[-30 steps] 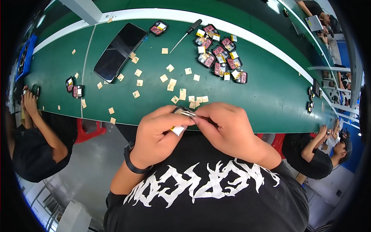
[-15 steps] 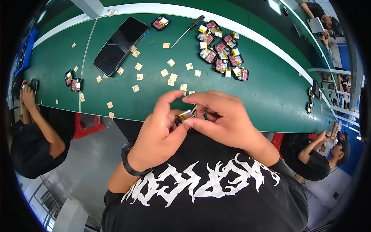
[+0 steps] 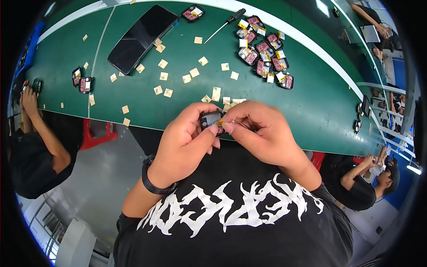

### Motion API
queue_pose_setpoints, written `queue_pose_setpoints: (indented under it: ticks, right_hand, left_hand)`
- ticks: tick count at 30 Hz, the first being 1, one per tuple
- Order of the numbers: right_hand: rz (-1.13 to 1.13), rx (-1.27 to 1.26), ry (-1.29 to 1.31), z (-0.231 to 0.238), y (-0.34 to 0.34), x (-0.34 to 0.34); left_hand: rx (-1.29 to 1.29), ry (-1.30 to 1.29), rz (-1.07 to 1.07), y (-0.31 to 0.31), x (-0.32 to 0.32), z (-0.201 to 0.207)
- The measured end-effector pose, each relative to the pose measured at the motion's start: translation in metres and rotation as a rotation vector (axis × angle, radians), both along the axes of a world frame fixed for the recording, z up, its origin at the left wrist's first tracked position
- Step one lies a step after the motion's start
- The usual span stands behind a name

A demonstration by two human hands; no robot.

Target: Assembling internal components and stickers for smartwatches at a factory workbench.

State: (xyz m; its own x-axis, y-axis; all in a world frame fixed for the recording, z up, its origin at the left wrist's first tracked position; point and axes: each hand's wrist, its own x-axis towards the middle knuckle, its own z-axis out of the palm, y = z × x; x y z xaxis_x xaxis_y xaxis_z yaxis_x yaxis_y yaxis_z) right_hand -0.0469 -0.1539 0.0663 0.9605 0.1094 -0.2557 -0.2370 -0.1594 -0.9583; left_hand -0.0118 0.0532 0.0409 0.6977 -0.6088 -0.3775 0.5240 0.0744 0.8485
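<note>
My left hand (image 3: 189, 138) is closed round a small black device housing (image 3: 205, 120), its thumb pressed on the near edge. Inside the housing show a grey surface and part of a red circuit board. At the housing's right side, my right hand (image 3: 255, 127) pinches with thumb and forefinger beside a bit of yellow tape (image 3: 220, 122). Something thin and shiny shows among the right fingers; its kind is too small to tell. Just beyond the hands, several beige adhesive squares (image 3: 216, 94) lie on the green table (image 3: 142, 100).
A cluster of black housings (image 3: 263, 49) with red boards and small batteries lies at the far right. A screwdriver (image 3: 227, 24), another housing (image 3: 193, 13) and a black phone (image 3: 142, 38) lie farther back. Two housings (image 3: 85, 84) are at left. Co-workers (image 3: 42, 138) sit on both sides.
The housing has turned so its inside faces up, and the silver battery with yellow tape seen earlier is now mostly hidden. My view has shifted slightly; the hands stay together.
</note>
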Motion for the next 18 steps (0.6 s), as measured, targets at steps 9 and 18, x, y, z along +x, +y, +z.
queue_pose_setpoints:
  ticks: [9, 18]
  right_hand:
    - [0.131, -0.244, -0.160, 0.006, -0.002, 0.002]
    - [0.164, -0.228, -0.044, 0.009, 0.003, 0.004]
  left_hand:
    - [0.103, -0.222, -0.024, -0.001, 0.001, -0.003]
    - [0.166, -0.437, -0.008, -0.002, 0.004, -0.007]
